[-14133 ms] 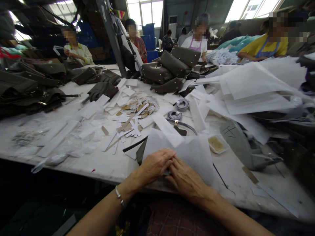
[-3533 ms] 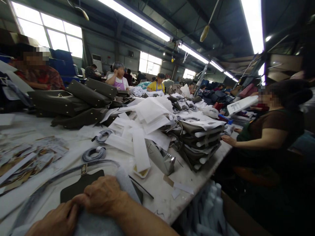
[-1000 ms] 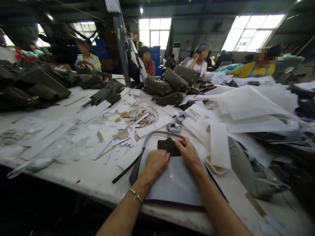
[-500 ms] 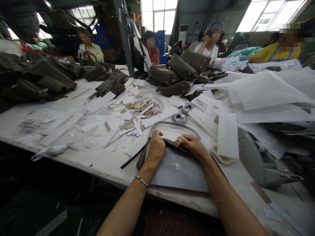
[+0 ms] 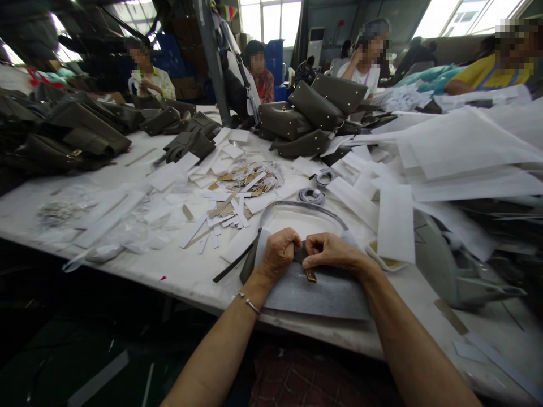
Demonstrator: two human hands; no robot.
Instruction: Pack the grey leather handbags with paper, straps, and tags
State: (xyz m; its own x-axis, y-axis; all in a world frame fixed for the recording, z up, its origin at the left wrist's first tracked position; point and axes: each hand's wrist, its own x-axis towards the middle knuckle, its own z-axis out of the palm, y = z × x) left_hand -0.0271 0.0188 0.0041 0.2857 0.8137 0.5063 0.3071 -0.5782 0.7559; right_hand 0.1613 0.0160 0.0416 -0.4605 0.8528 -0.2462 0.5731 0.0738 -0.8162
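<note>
My left hand (image 5: 278,254) and my right hand (image 5: 333,253) are both closed on the dark flap (image 5: 302,253) of an olive bag lying at the table's near edge. A small brass clasp (image 5: 310,275) hangs from the flap between my hands. A grey-white wrapping sheet (image 5: 314,291) covers the bag's body under my wrists. The bag's wrapped handle (image 5: 297,206) arches on the table just beyond my fingers. A dark strap (image 5: 235,263) sticks out to the left of my left hand.
White paper strips and brown tags (image 5: 237,192) litter the white table (image 5: 178,271). Olive bags (image 5: 314,107) are piled at the back and left. White sheets (image 5: 458,152) are heaped at right, above a small glue tray (image 5: 386,261). Several people sit across the table.
My hands have folded the flap with its clasp back toward me, so the clasp now hangs over the wrapping sheet. The handle loop lies bare on the table.
</note>
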